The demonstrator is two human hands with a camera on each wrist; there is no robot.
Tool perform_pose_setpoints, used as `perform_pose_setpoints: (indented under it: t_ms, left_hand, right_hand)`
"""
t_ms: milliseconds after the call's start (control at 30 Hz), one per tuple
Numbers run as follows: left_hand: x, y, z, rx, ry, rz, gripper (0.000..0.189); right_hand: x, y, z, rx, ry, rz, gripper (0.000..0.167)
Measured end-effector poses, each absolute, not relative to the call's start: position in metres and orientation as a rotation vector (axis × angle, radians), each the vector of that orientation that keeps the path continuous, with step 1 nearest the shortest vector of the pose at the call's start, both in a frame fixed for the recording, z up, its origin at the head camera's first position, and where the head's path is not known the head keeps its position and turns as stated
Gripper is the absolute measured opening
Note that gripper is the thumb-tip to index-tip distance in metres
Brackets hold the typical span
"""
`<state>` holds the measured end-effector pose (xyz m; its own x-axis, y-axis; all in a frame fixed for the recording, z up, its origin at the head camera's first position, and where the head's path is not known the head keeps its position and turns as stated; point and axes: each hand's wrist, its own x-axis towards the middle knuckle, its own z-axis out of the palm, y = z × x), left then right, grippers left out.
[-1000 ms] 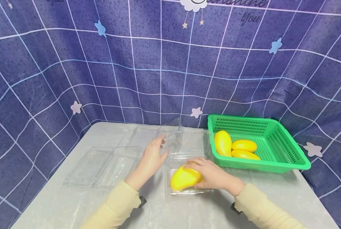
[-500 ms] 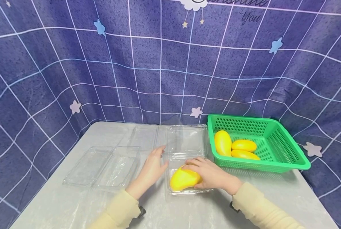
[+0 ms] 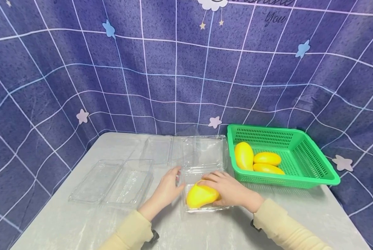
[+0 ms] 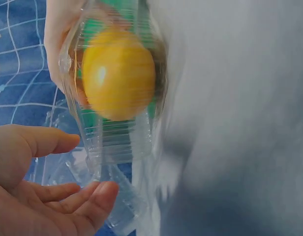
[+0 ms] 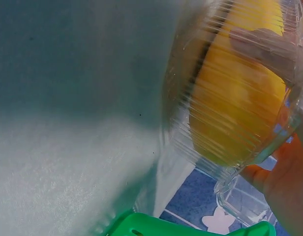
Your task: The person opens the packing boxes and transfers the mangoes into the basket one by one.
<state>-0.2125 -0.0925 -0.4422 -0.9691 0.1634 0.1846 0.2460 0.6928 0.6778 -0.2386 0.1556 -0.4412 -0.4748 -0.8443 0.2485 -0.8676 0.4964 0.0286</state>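
A yellow mango (image 3: 202,195) lies in the near half of a clear plastic clamshell box (image 3: 205,209), whose lid (image 3: 203,152) is laid back away from me. My right hand (image 3: 227,189) grips the mango's right end, with fingers over the top and thumb on the near side. Through the ribbed box wall the mango (image 5: 235,103) shows in the right wrist view. Just left of the box, my left hand (image 3: 164,191) holds nothing; its thumb and fingers are parted. In the left wrist view the left hand's fingertips (image 4: 105,194) are close to the box's side.
A green basket (image 3: 286,182) with several yellow mangoes, three visible (image 3: 244,156), stands at the right, beside the box. Another opened clear clamshell (image 3: 111,182) lies on the left of the grey table (image 3: 89,222). A further clear container (image 3: 157,150) sits behind my left hand. A blue curtain (image 3: 186,69) hangs behind.
The box's lid has tipped farther back and now lies flatter. My left hand has drawn slightly nearer from the lid to the box's left side. My right hand stays on the mango.
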Motion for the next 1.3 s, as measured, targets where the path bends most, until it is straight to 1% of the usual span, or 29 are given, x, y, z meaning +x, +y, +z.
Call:
perform_pose_setpoints:
  t_ms: [400,700,733,1000,1300]
  left_hand:
    - [-0.214,-0.096,-0.453,-0.255,-2.732,-1.522,0.064]
    - [-0.216,-0.094,-0.461,-0.078,-2.551,-2.047,0.062]
    - [-0.214,-0.093,-0.458,-0.062,-2.534,-2.082,0.061]
    - [-0.216,-0.095,-0.463,0.043,-2.458,-2.286,0.057]
    - [-0.216,-0.097,-0.464,0.068,-2.402,-2.405,0.051]
  right_hand:
    - [-0.236,0.159,-0.437,1.412,-2.558,0.087,0.080]
    - [-0.233,0.160,-0.428,1.371,-2.532,0.100,0.080]
    - [-0.233,0.160,-0.427,1.370,-2.525,0.100,0.081]
    - [-0.235,0.159,-0.412,1.376,-2.477,0.127,0.083]
    - [-0.235,0.165,-0.393,1.333,-2.465,0.173,0.081]
